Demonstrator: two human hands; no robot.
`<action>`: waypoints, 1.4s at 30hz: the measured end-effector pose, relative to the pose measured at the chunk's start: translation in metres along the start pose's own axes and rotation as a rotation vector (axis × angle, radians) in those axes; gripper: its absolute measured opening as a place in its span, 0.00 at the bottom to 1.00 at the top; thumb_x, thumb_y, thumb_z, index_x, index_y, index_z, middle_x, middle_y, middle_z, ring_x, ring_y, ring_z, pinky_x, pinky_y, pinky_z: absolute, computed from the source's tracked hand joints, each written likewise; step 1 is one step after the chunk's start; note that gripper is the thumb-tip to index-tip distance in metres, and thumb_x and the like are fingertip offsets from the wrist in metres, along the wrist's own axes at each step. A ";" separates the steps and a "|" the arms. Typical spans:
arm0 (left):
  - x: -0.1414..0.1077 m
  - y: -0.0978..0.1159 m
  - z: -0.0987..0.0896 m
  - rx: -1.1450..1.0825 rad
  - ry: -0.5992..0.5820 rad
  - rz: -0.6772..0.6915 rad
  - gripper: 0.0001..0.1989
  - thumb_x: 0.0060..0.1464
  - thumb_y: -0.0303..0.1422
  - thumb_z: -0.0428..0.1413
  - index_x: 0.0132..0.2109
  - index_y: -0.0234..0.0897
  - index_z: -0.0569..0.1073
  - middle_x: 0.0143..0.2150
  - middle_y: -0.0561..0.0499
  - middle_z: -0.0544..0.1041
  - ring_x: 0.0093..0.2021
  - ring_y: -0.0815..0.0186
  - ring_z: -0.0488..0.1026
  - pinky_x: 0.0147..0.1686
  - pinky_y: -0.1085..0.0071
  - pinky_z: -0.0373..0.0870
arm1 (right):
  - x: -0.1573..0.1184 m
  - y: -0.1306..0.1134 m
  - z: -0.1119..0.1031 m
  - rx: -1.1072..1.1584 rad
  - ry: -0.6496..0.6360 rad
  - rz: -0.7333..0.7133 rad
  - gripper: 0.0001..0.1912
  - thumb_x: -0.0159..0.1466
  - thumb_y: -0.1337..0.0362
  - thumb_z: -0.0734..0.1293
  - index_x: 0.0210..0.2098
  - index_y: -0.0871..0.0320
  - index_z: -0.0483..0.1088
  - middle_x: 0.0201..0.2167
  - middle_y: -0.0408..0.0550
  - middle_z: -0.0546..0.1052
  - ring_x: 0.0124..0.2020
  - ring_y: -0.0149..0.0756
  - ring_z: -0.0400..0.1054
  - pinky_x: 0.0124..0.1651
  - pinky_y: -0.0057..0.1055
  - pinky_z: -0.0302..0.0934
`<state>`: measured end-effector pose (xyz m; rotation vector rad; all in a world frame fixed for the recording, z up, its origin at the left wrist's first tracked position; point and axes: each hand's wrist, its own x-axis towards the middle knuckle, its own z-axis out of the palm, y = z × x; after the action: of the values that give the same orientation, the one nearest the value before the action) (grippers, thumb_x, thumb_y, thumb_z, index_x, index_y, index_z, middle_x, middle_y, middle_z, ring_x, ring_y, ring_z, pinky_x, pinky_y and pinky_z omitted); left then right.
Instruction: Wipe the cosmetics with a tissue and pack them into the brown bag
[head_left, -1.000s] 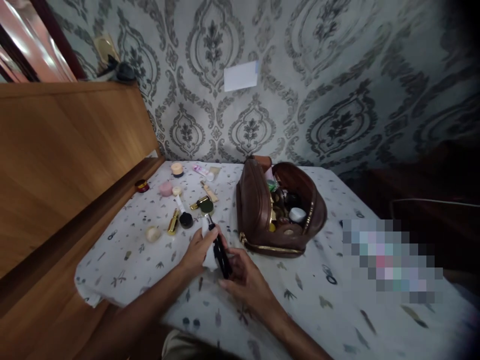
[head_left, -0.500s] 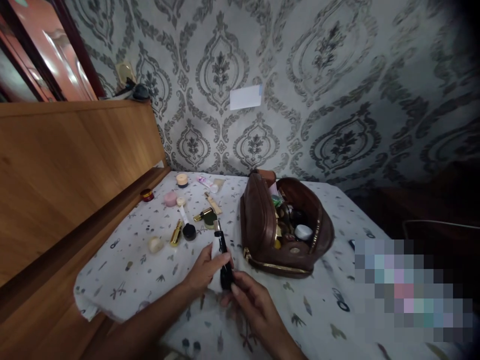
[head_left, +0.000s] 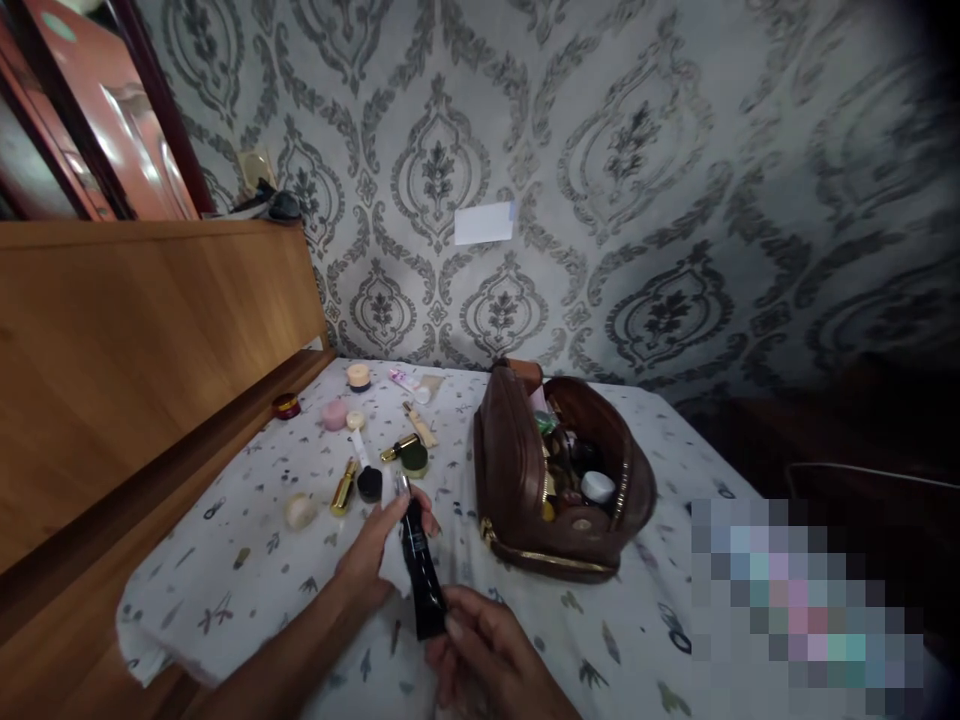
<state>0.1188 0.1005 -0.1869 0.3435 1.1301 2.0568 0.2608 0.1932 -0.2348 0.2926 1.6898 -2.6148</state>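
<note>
Here, left fingers (head_left: 395, 512) clasp the black tube (head_left: 421, 575) near its cap (head_left: 403, 484) — right fingers (head_left: 471, 612) pinch its end.

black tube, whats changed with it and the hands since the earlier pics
The black tube has shifted slightly left, its flat end nearer the person. The left hand has moved up it toward the silver cap, baring more of the black body; the right hand is still at the flat end. The open brown bag and the pink jar stayed put.
</note>
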 end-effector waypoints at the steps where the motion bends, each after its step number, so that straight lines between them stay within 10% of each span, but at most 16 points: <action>1: -0.002 -0.002 0.001 0.034 -0.050 -0.008 0.20 0.47 0.48 0.64 0.37 0.35 0.72 0.25 0.54 0.70 0.25 0.71 0.67 0.23 0.79 0.63 | 0.000 -0.003 0.000 0.013 0.016 -0.021 0.33 0.56 0.40 0.70 0.49 0.58 0.64 0.28 0.46 0.77 0.21 0.32 0.72 0.25 0.26 0.59; 8: -0.016 -0.023 0.009 0.302 -0.406 -0.149 0.22 0.44 0.47 0.66 0.38 0.36 0.69 0.29 0.52 0.73 0.17 0.72 0.66 0.16 0.74 0.66 | 0.003 -0.013 0.000 0.159 0.108 -0.123 0.34 0.53 0.44 0.74 0.47 0.56 0.59 0.28 0.43 0.77 0.21 0.29 0.72 0.23 0.22 0.58; 18: -0.010 -0.028 -0.020 0.877 0.211 0.134 0.23 0.51 0.56 0.53 0.33 0.39 0.74 0.33 0.47 0.77 0.40 0.55 0.74 0.43 0.63 0.72 | -0.007 -0.027 -0.003 -0.108 0.221 -0.176 0.41 0.56 0.40 0.69 0.61 0.57 0.58 0.15 0.32 0.65 0.12 0.22 0.49 0.15 0.20 0.45; 27: -0.012 -0.043 -0.007 0.953 0.148 0.237 0.23 0.50 0.54 0.55 0.38 0.38 0.75 0.36 0.45 0.78 0.44 0.53 0.73 0.46 0.61 0.70 | 0.002 -0.021 -0.004 -0.175 0.229 -0.417 0.27 0.56 0.47 0.72 0.49 0.57 0.74 0.35 0.47 0.74 0.35 0.36 0.68 0.37 0.31 0.66; 33: -0.015 -0.031 0.007 0.963 -0.038 0.307 0.15 0.60 0.46 0.49 0.36 0.40 0.67 0.31 0.52 0.73 0.34 0.62 0.70 0.37 0.68 0.68 | -0.003 -0.027 -0.001 -0.354 0.279 -0.528 0.22 0.59 0.49 0.70 0.45 0.58 0.76 0.42 0.51 0.75 0.46 0.44 0.69 0.52 0.39 0.62; 42: -0.011 -0.032 0.007 1.005 0.018 0.213 0.19 0.59 0.49 0.48 0.45 0.40 0.69 0.41 0.47 0.77 0.43 0.57 0.73 0.47 0.62 0.68 | -0.011 -0.017 -0.004 -0.556 0.365 -0.487 0.26 0.67 0.55 0.62 0.62 0.57 0.62 0.59 0.56 0.70 0.60 0.46 0.62 0.64 0.43 0.53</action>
<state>0.1460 0.1078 -0.2077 0.9494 2.1534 1.4921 0.2703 0.2034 -0.2192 0.3958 2.8322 -2.3030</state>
